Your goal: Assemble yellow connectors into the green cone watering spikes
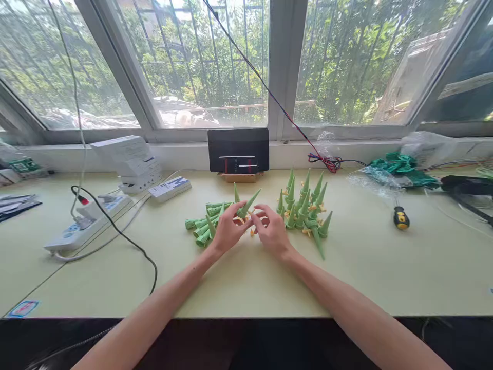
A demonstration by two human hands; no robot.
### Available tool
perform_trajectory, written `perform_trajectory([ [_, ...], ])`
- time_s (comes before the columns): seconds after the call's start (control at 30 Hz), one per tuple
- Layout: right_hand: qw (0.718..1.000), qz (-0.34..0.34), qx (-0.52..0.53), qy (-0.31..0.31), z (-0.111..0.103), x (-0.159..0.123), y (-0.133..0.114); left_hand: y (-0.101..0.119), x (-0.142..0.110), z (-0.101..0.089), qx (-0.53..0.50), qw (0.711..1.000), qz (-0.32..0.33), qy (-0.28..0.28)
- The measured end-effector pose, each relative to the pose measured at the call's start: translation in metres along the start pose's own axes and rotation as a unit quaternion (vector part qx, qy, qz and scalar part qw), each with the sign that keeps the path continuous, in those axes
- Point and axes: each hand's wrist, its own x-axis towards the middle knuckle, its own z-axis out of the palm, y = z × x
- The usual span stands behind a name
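Observation:
My left hand (228,227) is closed, its thumb and fingers around the base of a green pointed cone (250,201) that leans up and right. My right hand (272,231) meets it at the cone's base, thumb and fingertips pinched together; what lies between them is too small to make out. Below the fingers a small yellow-orange piece (252,233) rests on the table. Left of my left hand lie several green hollow tubes (201,231), with a few cones among them. To the right of my right hand stand several green cones (303,208) with small yellow-orange pieces at their sides.
A black tablet (239,150) stands on a brown holder at the back. A power strip (90,221) with cables and white boxes (133,159) occupy the left. On the right are a yellow-black screwdriver (401,218) and green packets (400,169) with clear plastic.

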Motion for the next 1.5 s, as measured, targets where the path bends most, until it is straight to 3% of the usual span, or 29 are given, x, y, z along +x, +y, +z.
perform_trajectory([
  [0.53, 0.996, -0.033, -0.064, 0.046, -0.0034, 0.0009, 0.0018, -0.0016, -0.0012, 0.0054, -0.119, 0.991, -0.023, -0.048],
  [1.5, 0.996, -0.021, -0.061, 0.064, -0.0039, 0.0010, -0.0010, -0.0047, -0.0017, 0.0037, -0.026, 0.999, -0.002, -0.034],
])
